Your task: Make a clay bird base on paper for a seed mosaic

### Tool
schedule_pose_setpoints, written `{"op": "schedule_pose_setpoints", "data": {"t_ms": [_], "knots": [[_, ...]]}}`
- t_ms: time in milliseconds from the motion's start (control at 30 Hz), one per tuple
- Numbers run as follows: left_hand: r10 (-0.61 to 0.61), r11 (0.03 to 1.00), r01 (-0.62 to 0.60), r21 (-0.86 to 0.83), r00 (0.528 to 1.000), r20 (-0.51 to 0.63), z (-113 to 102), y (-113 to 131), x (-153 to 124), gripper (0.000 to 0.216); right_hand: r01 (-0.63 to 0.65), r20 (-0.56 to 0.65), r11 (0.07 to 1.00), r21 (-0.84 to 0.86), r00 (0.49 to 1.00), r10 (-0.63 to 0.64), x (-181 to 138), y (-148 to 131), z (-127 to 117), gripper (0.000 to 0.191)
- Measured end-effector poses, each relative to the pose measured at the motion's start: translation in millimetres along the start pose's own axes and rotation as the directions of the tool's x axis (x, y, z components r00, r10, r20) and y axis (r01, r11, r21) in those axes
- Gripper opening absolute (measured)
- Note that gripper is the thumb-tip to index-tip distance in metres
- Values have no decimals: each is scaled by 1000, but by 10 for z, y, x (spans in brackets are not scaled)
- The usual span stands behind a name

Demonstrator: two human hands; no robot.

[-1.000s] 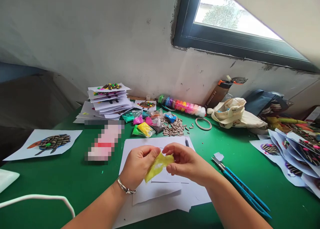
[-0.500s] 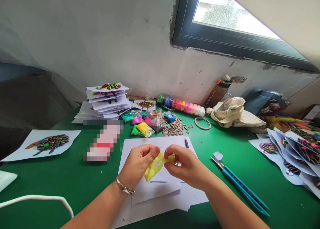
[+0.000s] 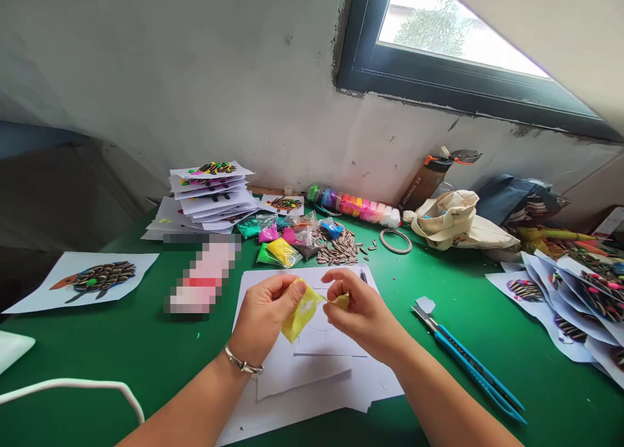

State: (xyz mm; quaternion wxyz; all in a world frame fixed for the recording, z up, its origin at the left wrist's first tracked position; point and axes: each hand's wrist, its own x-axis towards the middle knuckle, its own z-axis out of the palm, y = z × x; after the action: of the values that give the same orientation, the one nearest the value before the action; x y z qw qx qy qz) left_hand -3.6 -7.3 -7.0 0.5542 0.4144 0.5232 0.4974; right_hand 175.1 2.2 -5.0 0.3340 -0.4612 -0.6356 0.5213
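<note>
Between thumb and fingers, my left hand (image 3: pixel 267 314) pinches a flat yellow clay packet (image 3: pixel 301 318), shiny and whitish in places. My right hand (image 3: pixel 358 310) closes on a yellow end of it, and a thin twisted neck joins the two parts. Whether that end is clay or plastic, I cannot tell. Both hands are just above white paper sheets (image 3: pixel 292 411), the upper one bearing faint drawn lines. Behind my right hand a black pen (image 3: pixel 363 275) lies partly hidden. A blue utility knife (image 3: pixel 472 362) rests to the right of the paper.
Colourful clay bags (image 3: pixel 280 251), sunflower seeds (image 3: pixel 336 249) and a tape roll (image 3: pixel 395 240) lie behind the paper. Seed pictures are stacked (image 3: pixel 214 203) at back left and spread (image 3: pixel 575 317) at right. A brown bottle (image 3: pixel 423 180) and cloth bag (image 3: pixel 446 219) stand near the wall.
My hands have drawn slightly apart, stretching the yellow packet's neck thinner. The packet has tilted upward in my left hand, and more of the drawn lines below show.
</note>
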Motion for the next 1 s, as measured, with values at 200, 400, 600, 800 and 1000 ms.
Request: {"op": "schedule_pose_setpoints", "data": {"t_ms": [200, 400, 600, 800, 1000], "knots": [[20, 999, -20, 42, 1000, 10, -12, -24, 13, 42, 38, 45, 999, 18, 998, -39, 5, 34, 2, 16], [28, 997, -28, 78, 1000, 9, -14, -8, 8, 43, -16, 123, 995, 102, 992, 3, 14, 6, -58, 25], [49, 987, -61, 152, 995, 83, -8, -35, -1, 37, -194, 228, 949, 250, 964, 137, 64, 35, -35, 30], [132, 943, -178, 281, 975, 177, -18, -50, -48, 29, -308, 279, 896, 319, 934, 222, 81, 78, 26, 30], [119, 943, -191, 271, 958, 263, -32, -40, -35, 33, -290, 193, 934, 207, 948, 252, 79, 78, -8, 22]]}}
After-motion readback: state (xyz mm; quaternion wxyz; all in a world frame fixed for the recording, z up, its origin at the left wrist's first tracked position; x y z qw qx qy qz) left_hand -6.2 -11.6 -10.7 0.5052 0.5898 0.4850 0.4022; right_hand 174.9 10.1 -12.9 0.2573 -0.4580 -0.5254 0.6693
